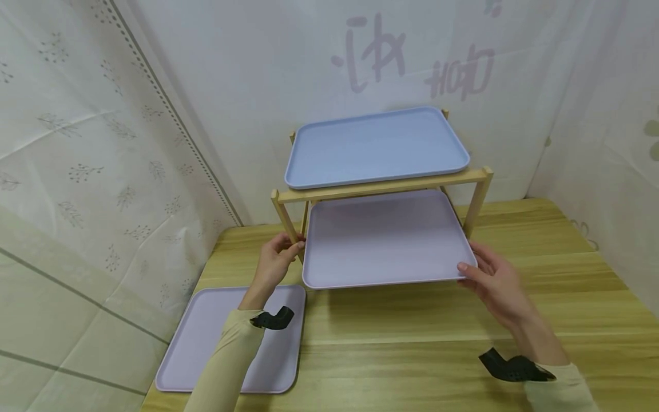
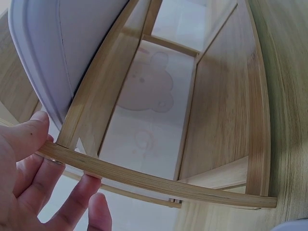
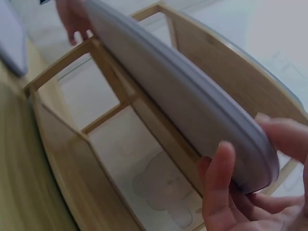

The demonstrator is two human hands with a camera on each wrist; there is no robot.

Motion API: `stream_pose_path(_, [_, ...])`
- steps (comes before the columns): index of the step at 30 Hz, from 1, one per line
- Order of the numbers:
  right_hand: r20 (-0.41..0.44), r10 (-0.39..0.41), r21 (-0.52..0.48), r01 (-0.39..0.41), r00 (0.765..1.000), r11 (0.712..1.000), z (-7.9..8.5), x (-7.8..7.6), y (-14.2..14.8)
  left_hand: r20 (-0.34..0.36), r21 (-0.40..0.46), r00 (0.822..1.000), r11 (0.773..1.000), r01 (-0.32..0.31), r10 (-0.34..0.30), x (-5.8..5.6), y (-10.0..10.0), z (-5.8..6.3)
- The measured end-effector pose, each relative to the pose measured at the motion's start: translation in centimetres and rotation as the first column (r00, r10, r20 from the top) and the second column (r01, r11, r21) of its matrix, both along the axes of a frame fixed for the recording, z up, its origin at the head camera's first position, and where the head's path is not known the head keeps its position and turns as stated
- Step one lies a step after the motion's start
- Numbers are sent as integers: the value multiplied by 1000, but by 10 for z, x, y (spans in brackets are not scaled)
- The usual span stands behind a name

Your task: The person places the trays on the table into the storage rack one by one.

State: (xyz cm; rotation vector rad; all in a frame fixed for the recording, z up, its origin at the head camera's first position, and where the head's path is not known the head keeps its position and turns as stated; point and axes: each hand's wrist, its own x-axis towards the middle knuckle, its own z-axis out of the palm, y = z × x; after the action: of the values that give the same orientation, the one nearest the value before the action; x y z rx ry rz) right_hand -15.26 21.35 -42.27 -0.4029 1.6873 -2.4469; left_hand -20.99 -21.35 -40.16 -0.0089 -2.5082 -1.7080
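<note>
The right hand (image 1: 496, 283) is pinching the lavender tray (image 1: 388, 243) at its near right corner. The left hand (image 1: 275, 260) is gripping the near left post of the wooden rack (image 1: 381, 188). The lavender tray is projecting nearward from the rack, below the blue tray (image 1: 378, 147). A second lavender tray (image 1: 206, 332) is lying on the table (image 1: 412, 355), near left.

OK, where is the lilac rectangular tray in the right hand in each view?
Head: lilac rectangular tray at centre, its near right corner in the right hand.
Left wrist: tray at upper left, cropped.
Right wrist: tray slants across the middle to lower right.
Shared landmark: pale wooden rack.
</note>
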Motion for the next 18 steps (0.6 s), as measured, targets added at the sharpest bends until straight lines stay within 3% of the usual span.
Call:
stream_pose_path(6, [-142, -61, 191, 87, 988, 978, -6, 6, -6, -11, 4, 1000, 1000, -7, 7, 1, 0, -1])
stream_pose_path(12, [-276, -140, 323, 229, 951, 918, -10, 11, -14, -46, -2, 999, 1000, -7, 7, 2, 1, -1])
stream_pose_path(15, [-349, -199, 370, 330, 916, 869, -13, 13, -18, -56, -4, 998, 1000, -3, 3, 2, 1, -2])
stream_pose_path(18, [-427, -268, 415, 450, 864, 790, -17, 16, -22, -59, -4, 998, 1000, 0, 0, 2, 0, -2])
